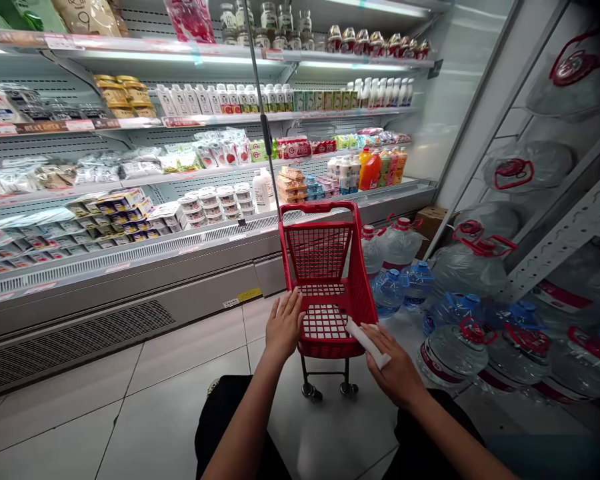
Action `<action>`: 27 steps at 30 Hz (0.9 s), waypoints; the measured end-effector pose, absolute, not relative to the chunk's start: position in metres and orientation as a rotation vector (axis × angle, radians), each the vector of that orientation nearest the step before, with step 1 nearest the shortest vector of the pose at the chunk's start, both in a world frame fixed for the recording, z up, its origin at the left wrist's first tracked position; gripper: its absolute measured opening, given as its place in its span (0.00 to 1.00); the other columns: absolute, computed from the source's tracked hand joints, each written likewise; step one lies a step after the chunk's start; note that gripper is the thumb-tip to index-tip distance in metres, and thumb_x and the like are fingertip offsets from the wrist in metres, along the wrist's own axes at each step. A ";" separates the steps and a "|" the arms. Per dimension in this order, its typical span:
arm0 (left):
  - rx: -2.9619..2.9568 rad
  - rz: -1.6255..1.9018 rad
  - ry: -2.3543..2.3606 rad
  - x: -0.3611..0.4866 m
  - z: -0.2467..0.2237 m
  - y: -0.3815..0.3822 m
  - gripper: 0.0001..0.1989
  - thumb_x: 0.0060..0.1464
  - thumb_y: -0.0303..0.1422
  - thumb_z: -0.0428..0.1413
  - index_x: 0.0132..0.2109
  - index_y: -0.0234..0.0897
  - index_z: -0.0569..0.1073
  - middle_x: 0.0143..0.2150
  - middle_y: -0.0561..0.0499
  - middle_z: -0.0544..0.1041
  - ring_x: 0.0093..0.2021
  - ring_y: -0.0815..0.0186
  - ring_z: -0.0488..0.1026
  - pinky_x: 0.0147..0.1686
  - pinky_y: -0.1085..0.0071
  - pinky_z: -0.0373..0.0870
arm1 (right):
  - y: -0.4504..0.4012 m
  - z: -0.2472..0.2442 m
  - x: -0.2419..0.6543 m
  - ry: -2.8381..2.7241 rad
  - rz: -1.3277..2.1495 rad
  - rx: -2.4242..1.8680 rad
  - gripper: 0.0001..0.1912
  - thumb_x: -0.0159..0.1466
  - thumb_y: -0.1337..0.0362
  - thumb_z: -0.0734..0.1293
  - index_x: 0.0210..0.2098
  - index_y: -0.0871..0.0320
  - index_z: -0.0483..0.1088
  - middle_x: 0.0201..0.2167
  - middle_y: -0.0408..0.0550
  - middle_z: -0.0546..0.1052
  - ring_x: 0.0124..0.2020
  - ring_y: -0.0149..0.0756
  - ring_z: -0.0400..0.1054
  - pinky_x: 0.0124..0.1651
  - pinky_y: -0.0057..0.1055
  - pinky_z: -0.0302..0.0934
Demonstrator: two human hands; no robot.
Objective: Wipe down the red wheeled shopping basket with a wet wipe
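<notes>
Both forearms reach forward from the lower edge. The left hand [284, 325] is open and flat, fingers stretched forward, at the cart's near left edge; contact is unclear. The right hand [394, 367], fingers slightly bent and angled inward, grips a white strip [369, 343] slanting beside the near right corner. The red cart [363, 287] stands on the floor [180, 407], before the fridge [205, 283].

Two bare forearms [245, 420] stretch forward over parted legs [224, 403] in black cloth; the left hand [285, 325] lies open, fingers extended, back uppermost, while the right hand [395, 365] angles inward, its fingers gently bent in a grip
</notes>
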State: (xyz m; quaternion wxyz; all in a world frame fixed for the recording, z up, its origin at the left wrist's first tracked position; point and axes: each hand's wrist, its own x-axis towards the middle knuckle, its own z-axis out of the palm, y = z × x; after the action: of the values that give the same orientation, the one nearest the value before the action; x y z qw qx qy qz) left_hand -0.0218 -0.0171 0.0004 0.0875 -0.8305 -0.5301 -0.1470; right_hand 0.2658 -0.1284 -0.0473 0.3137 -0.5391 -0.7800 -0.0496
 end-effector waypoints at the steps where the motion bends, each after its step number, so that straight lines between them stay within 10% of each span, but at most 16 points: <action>1: -2.438 -0.439 -1.633 -0.021 -0.001 -0.017 0.28 0.74 0.40 0.37 0.76 0.44 0.53 0.77 0.53 0.52 0.77 0.63 0.50 0.75 0.54 0.47 | -0.131 -0.044 0.253 -2.084 -0.096 -1.395 0.37 0.70 0.66 0.57 0.77 0.51 0.44 0.71 0.47 0.65 0.73 0.45 0.54 0.71 0.50 0.60; 27: -2.623 -0.760 -1.643 0.013 -0.004 -0.061 0.40 0.71 0.55 0.37 0.78 0.38 0.37 0.78 0.46 0.51 0.77 0.61 0.48 0.72 0.59 0.56 | -0.106 -0.025 0.175 -2.312 -0.003 -1.041 0.40 0.67 0.68 0.60 0.76 0.56 0.46 0.73 0.52 0.61 0.73 0.42 0.54 0.73 0.51 0.56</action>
State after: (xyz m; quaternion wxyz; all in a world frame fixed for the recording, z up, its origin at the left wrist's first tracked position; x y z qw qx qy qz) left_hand 0.0132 -0.0606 -0.0044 -0.0227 -0.8228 -0.5153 -0.2385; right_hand 0.1752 -0.1060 -0.0248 0.2984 -0.3917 -0.8703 -0.0011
